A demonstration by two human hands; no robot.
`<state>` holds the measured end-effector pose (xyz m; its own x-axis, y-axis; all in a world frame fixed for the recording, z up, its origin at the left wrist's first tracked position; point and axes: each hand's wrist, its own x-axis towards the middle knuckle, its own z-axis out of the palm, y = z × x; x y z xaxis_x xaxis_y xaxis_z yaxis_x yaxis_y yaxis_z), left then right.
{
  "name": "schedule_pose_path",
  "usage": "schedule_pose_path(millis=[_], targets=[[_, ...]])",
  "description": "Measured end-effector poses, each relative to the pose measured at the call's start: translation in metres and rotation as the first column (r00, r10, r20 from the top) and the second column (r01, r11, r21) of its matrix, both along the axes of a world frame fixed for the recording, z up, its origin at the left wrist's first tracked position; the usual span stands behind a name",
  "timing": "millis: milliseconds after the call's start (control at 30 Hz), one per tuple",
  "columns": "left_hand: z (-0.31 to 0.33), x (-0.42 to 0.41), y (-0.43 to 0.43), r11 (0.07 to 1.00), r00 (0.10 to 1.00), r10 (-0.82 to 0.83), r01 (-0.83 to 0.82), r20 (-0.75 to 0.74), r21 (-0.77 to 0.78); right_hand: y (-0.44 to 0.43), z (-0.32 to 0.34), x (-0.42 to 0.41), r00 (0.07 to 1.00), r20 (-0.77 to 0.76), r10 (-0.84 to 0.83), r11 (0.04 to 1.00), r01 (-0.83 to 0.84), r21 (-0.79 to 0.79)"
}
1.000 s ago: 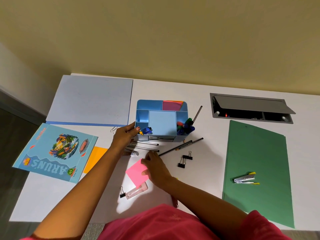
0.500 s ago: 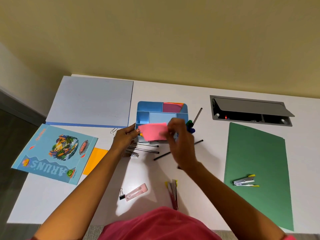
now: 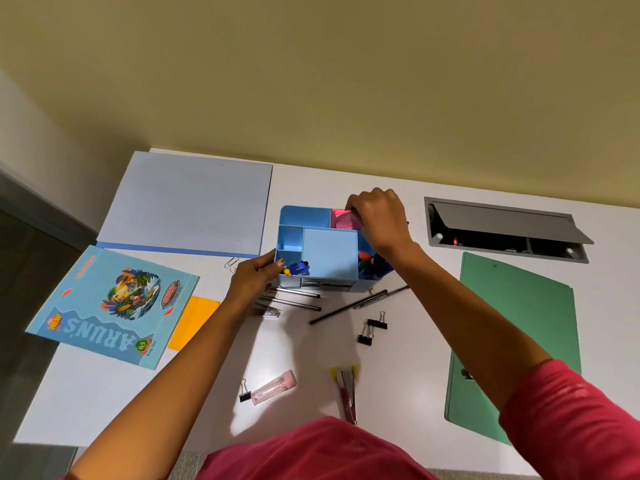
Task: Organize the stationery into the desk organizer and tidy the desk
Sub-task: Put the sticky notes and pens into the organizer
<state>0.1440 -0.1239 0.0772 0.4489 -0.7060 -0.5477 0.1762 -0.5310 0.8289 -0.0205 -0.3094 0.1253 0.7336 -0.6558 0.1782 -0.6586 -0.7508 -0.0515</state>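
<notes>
The desk organizer [image 3: 330, 251] stands mid-desk [image 3: 412, 368]. My left hand [image 3: 255, 279] holds its left wall; my right hand [image 3: 380, 220] pinches sticky notes [image 3: 342, 221] in its back-right compartment. Pens [image 3: 298, 300] lie just before it, a notebook [image 3: 114, 306] to the left, a folder [image 3: 516, 327] to the right.

Left hand [image 3: 253, 283] gripping, right hand [image 3: 380, 220] pinching

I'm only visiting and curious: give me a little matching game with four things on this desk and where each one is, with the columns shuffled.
Things:
1. pink sticky notes
2. green folder
3. orange paper
4. pair of black binder clips

Places:
A. partly under the picture-cover notebook
B. lying flat on the right side of the desk
C. in the back right compartment of the blue organizer
D. beside the pencils

Pairs: 1-C, 2-B, 3-A, 4-D
</notes>
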Motion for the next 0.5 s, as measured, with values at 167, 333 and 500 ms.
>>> schedule_pose_path(millis=[167,333,500], targets=[[-0.007,0.004,0.002,1.0,1.0,-0.008,0.008,0.004,0.011,-0.008,-0.014,0.012,0.994,-0.109,-0.015,0.998,0.021,0.052],[-0.009,0.005,0.003,1.0,1.0,-0.01,0.01,-0.002,-0.006,-0.01,-0.017,0.013,0.999,-0.047,-0.027,0.995,0.031,0.094],[-0.009,0.003,0.003,1.0,0.999,-0.019,0.019,0.026,-0.009,0.001,-0.01,0.006,0.986,0.138,-0.089,0.993,0.077,0.091]])
